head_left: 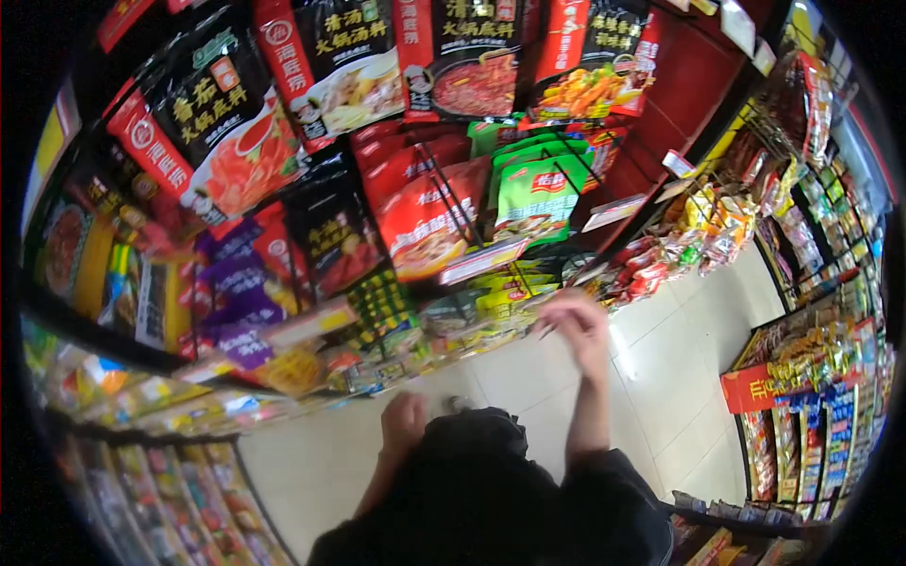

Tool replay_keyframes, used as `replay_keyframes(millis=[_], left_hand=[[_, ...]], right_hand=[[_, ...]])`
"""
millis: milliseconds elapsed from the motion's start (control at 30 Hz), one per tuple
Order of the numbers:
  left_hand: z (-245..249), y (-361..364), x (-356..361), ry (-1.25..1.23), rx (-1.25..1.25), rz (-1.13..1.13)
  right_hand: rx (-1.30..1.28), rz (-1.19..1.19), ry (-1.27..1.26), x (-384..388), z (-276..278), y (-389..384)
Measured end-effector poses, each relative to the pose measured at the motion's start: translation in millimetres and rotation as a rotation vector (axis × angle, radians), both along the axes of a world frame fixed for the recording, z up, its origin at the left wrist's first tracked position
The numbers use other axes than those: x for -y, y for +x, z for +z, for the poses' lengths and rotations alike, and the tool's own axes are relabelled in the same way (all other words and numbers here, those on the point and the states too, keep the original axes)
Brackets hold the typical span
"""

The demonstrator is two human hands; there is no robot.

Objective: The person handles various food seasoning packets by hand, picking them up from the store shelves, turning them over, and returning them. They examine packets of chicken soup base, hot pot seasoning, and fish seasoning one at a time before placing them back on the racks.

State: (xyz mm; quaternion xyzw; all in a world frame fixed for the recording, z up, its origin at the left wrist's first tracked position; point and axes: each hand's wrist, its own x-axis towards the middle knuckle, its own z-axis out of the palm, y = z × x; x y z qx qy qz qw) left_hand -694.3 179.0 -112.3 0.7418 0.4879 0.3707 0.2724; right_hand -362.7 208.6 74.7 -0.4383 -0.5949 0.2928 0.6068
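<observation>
My right hand point(578, 325) is raised at the front of the lower shelf, its fingers bent and apart. I see nothing held in it, though the fingertips are blurred. Nearest to it are yellow-green packets point(510, 294) below a shelf price strip point(483, 261). Above these hang a green seasoning pouch point(538, 198) and a red pouch point(429, 226). My left hand point(404, 420) is low by my body, curled closed, with nothing visible in it. A green-and-black checked packet point(382, 307) sits on the shelf beyond that hand.
Large black-and-red hotpot soup base pouches point(203, 113) line the upper shelf. Purple packets point(241, 283) stand at the left. Bagged snacks point(703, 231) hang along the right side. A further rack point(802, 377) stands at the right across the tiled floor point(661, 368).
</observation>
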Motion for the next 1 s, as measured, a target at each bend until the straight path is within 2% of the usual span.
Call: replay_keyframes(millis=[67, 133, 200, 233, 267, 300, 333, 367, 433, 500, 567, 633, 667, 733, 800, 833, 867, 933, 967, 1000], left_hand=[[-25, -16, 26, -0.161, 0.017, 0.034], [-81, -39, 36, -0.242, 0.061, 0.118], [-145, -70, 45, -0.319, 0.02, 0.287], [-185, -90, 50, -0.355, 0.001, 0.375], [-240, -121, 65, -0.299, 0.007, 0.252], [-345, -171, 83, -0.246, -0.058, 0.032], [-342, -189, 99, -0.805, 0.11, 0.055], [-330, -211, 118, -1.364, 0.286, 0.078], [-288, -202, 141, -1.044, -0.045, -0.163], [-304, -189, 148, -0.95, -0.295, -0.227], [-317, -185, 154, -0.871, -0.491, -0.168], [-311, -162, 162, -0.813, -0.624, 0.003], [-308, -160, 157, -0.777, -0.606, 0.003], [-310, -159, 146, -0.703, -0.566, 0.01], [-311, -162, 139, -0.853, 0.19, 0.184], [-311, -162, 137, -0.893, 0.575, 0.264], [-305, -158, 130, -0.821, 0.472, 0.279], [-284, -147, 106, -0.676, 0.266, 0.307], [-284, -144, 98, -0.551, 0.31, 0.223], [-286, -143, 89, -0.427, 0.347, 0.141]], right_hand=[[0.042, -0.201, 0.2, -2, 46, 31], [0.014, -0.374, 0.269, -24, 95, 52], [0.114, -0.477, 0.32, -64, 141, 61], [0.127, -0.445, 0.331, -90, 154, 71], [0.141, -0.413, 0.342, -114, 166, 81], [0.203, -0.47, 0.308, -140, 172, 94], [0.263, -0.528, 0.273, -160, 172, 106], [0.211, -0.5, 0.229, -171, 174, 110], [0.121, -0.43, 0.15, -188, 182, 112], [0.132, -0.412, 0.151, -195, 182, 119], [0.051, -0.346, 0.089, -187, 188, 109], [-0.042, -0.287, 0.031, -173, 194, 99], [-0.05, -0.277, 0.037, -174, 192, 108], [-0.253, -0.138, 0.168, -156, 205, 75], [-0.154, -0.287, 0.114, -138, 211, 84], [-0.193, -0.295, 0.114, -127, 215, 87], [-0.232, -0.303, 0.113, -115, 219, 90], [-0.318, -0.115, -0.054, -82, 224, 105], [-0.359, 0.096, -0.088, -76, 215, 149], [-0.282, -0.003, -0.04, -67, 204, 162]])
